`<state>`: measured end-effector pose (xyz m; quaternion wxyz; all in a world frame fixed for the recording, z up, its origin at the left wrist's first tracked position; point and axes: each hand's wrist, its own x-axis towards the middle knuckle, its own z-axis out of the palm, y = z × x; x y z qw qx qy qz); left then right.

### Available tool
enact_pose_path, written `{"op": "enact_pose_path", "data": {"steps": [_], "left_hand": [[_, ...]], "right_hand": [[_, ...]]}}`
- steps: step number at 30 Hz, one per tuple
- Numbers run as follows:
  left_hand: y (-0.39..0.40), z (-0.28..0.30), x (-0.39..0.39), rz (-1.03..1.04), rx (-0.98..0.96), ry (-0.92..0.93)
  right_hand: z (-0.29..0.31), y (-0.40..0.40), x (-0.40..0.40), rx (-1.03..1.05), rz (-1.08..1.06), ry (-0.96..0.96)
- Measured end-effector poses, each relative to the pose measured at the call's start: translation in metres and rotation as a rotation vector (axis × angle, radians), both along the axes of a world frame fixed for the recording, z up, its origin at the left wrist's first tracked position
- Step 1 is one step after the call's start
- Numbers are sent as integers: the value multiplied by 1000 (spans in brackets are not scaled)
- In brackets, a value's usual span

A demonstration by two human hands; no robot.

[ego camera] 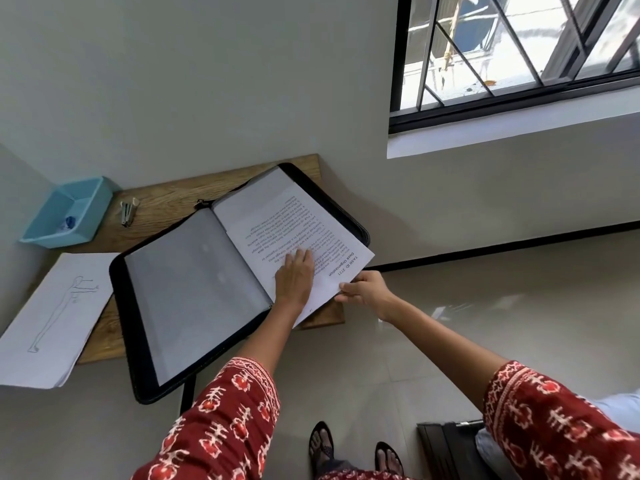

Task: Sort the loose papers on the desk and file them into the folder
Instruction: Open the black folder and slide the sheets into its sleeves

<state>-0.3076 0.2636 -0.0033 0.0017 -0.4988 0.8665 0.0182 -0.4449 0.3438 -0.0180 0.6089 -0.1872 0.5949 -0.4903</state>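
Two hands work the printed sheet [304,237] (thin, floppy) into the folder [194,289]: left hand [294,277] pressing flat-fingered, right hand [363,292] pinching its near edge.

Left hand [295,276] lies flat, fingers straight toward 12 o'clock. Right hand [363,292], at its 3 o'clock, pinches with curled fingers.

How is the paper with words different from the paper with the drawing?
The printed paper lies in the open folder, touched by both hands; the drawing paper lies untouched on the desk, overhanging its edge. One carries text, the other a line figure. Both are white sheets.
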Motion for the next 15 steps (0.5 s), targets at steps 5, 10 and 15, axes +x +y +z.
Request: {"op": "enact_pose_path", "data": {"steps": [5, 10, 15], "left_hand": [[-2, 0, -1, -3, -12, -34], [-5, 2, -3, -4, -3, -3], [-8, 4, 1, -4, 7, 78]], "right_hand": [[6, -21, 11, -3, -71, 92], [18, -46, 19, 37, -85, 184], [31, -69, 31, 107, -50, 465]]}}
